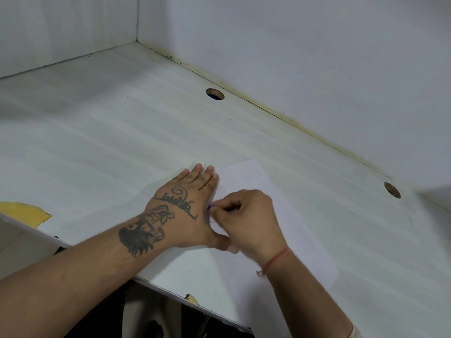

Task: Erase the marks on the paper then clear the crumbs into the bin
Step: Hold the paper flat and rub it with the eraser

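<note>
A white sheet of paper (288,230) lies on the white desk (122,132), near its front edge. My left hand (185,211), tattooed on its back, presses flat on the paper's left part with fingers spread forward. My right hand (246,215) is closed around a small purple eraser (211,206), whose tip shows at the fingertips and touches the paper next to my left hand. Faint pencil marks (211,222) show just below the eraser. No bin is in view.
Two round cable holes (215,94) (392,190) sit along the desk's back edge by the wall (317,57). A side panel (61,28) closes the far left. The desk's front edge has chipped yellow spots (26,212) (191,299).
</note>
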